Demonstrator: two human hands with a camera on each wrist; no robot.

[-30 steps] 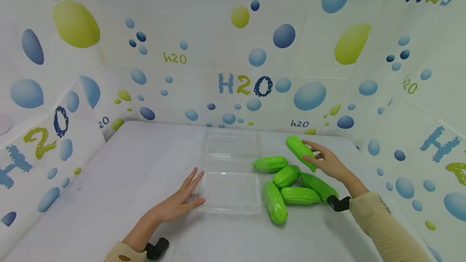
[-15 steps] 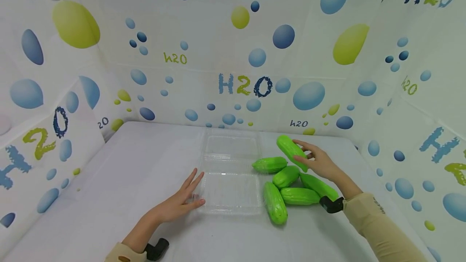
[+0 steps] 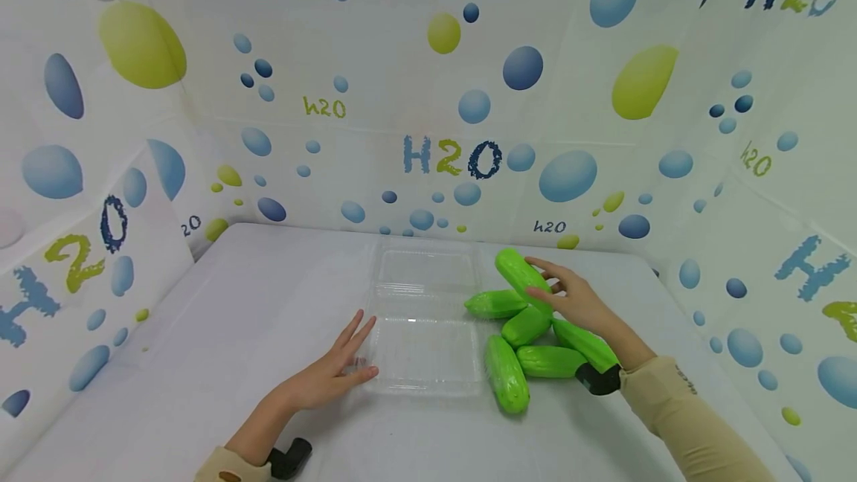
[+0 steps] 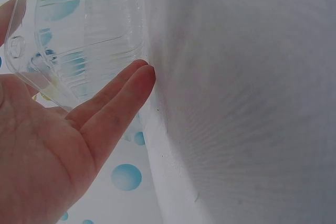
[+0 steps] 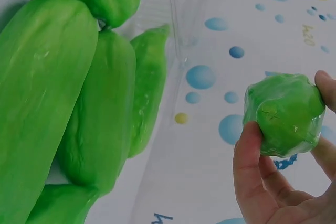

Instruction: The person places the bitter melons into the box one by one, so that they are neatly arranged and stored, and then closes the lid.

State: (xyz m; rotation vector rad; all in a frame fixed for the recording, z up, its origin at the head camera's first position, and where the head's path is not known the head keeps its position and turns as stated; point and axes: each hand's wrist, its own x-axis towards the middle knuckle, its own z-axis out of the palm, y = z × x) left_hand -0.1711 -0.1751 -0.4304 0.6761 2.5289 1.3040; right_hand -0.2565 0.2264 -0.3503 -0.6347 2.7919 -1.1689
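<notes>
My right hand [image 3: 569, 297] holds a green toy cucumber [image 3: 514, 271] between thumb and fingers, tilted above the pile. In the right wrist view its end [image 5: 286, 114] faces the camera, and my fingertips grip its sides. Several more cucumbers [image 3: 550, 361] lie on the table beneath and in front of that hand. To their left stands a clear plastic clamshell container [image 3: 428, 352], its lid [image 3: 428, 268] folded back toward the wall. With fingers spread and straight, my left hand [image 3: 329, 374] touches the container's left side; the left wrist view shows fingers along its wall [image 4: 105, 30].
A white cloth covers the table [image 3: 268, 296]. Behind and at both sides rises a white curtain [image 3: 375, 80] printed with blue and green drops. One cucumber [image 3: 497, 304] lies against the container's right edge, and another [image 3: 506, 374] lies near its front right corner.
My right hand has moved left with the cucumber, from the far right of the pile to above its back left part, closer to the container. The left hand stays where it was.
</notes>
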